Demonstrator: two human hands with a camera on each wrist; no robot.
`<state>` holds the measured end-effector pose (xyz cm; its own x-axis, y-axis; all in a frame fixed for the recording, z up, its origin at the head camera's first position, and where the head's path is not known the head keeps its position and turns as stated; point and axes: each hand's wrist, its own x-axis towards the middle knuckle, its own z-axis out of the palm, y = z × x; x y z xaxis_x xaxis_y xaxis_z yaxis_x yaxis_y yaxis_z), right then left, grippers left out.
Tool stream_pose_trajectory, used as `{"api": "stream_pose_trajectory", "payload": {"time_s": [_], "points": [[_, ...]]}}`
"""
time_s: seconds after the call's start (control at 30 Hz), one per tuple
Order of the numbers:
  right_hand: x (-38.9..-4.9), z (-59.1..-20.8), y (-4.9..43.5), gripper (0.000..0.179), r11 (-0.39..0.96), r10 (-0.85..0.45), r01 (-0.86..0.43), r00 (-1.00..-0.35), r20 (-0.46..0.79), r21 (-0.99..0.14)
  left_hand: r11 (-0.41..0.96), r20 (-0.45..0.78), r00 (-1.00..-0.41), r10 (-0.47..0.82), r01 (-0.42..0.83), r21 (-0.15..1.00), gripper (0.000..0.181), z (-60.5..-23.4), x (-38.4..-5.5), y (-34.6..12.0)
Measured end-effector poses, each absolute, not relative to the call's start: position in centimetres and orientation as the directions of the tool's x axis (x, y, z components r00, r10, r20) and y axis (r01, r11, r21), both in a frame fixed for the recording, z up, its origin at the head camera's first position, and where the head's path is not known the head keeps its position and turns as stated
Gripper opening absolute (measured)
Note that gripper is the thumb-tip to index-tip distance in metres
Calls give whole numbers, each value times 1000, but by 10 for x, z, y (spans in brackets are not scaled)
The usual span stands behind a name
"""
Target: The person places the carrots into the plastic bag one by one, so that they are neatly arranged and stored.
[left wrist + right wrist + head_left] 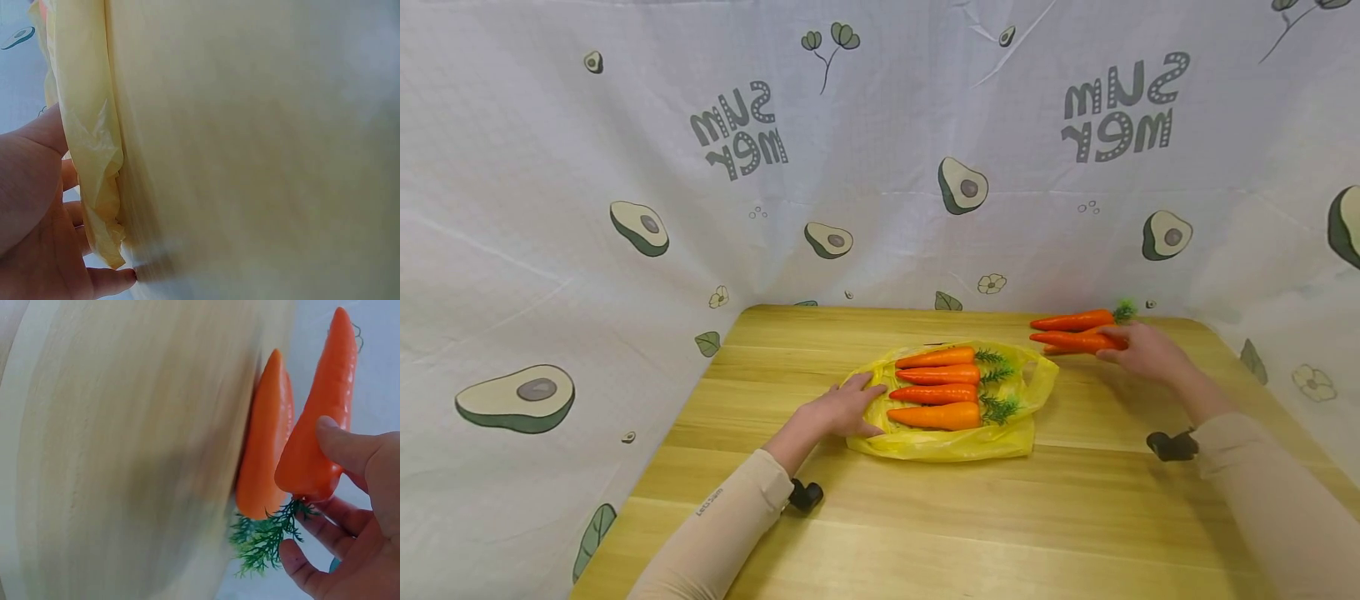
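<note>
My right hand [1142, 354] pinches a carrot [322, 406] between thumb and fingers near its leafy end. Beneath it, in the right wrist view, another orange carrot [262, 456] lies on the table. One more carrot [1071, 321] lies just behind the held one in the head view. Several carrots lie side by side on a yellow plastic bag [947, 447], tips to the left and green tops to the right. At the bag's left edge my left hand [842, 408] rests with fingers spread, touching the plastic; the left wrist view shows the crinkled bag edge [94, 144] against it.
All of this is on a light wooden table [925, 533]. A white cloth [880, 150] printed with avocados hangs behind it and at both sides, close to the carrots at the back right.
</note>
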<state>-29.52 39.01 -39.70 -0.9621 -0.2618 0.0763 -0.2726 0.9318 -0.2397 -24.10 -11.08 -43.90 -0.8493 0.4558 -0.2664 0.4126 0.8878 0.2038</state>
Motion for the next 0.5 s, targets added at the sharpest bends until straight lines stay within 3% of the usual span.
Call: {"api": "stream_pose_trajectory", "payload": {"time_s": [0.5], "points": [[-291,-381,370,58,939,-272,-285,-958,92,-192,883,-262,-846,465,419,213,82,-440,-242,-111]]}}
